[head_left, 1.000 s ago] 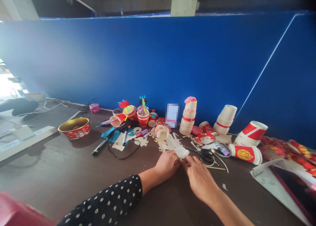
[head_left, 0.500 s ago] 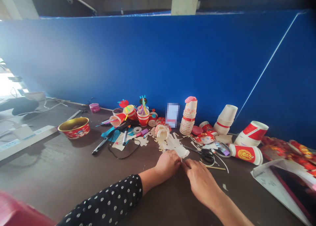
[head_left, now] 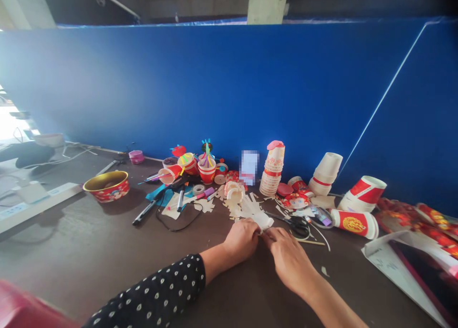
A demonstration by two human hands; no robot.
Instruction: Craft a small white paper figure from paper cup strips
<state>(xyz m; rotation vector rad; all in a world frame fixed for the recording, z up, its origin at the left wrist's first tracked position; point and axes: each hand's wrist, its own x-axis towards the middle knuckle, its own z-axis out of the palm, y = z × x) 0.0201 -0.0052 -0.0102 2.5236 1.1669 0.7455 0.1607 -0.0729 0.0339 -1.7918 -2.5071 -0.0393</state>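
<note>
My left hand (head_left: 242, 239) is closed, its fingertips pinching the near end of a white cut paper piece (head_left: 264, 219). Close beside it, my right hand (head_left: 289, 254) has its thumb and fingers pressed together at the same spot. The fingers hide the gripped part and I cannot make out its detail. Just beyond my hands lie paper strips (head_left: 252, 206) and a cut-open white cup (head_left: 235, 192). A pair of black-handled scissors (head_left: 299, 227) rests to the right of my fingers.
A stack of paper cups (head_left: 272, 175) stands at the back, with more red and white cups (head_left: 354, 223) to the right. Decorated cups (head_left: 206, 169), a marker (head_left: 146, 212) and a gold-rimmed bowl (head_left: 107, 190) are on the left. A tablet (head_left: 425, 275) lies at right.
Both hands stay together at the white paper piece, with only a slight shift of the fingers. The whole view has moved very slightly.
</note>
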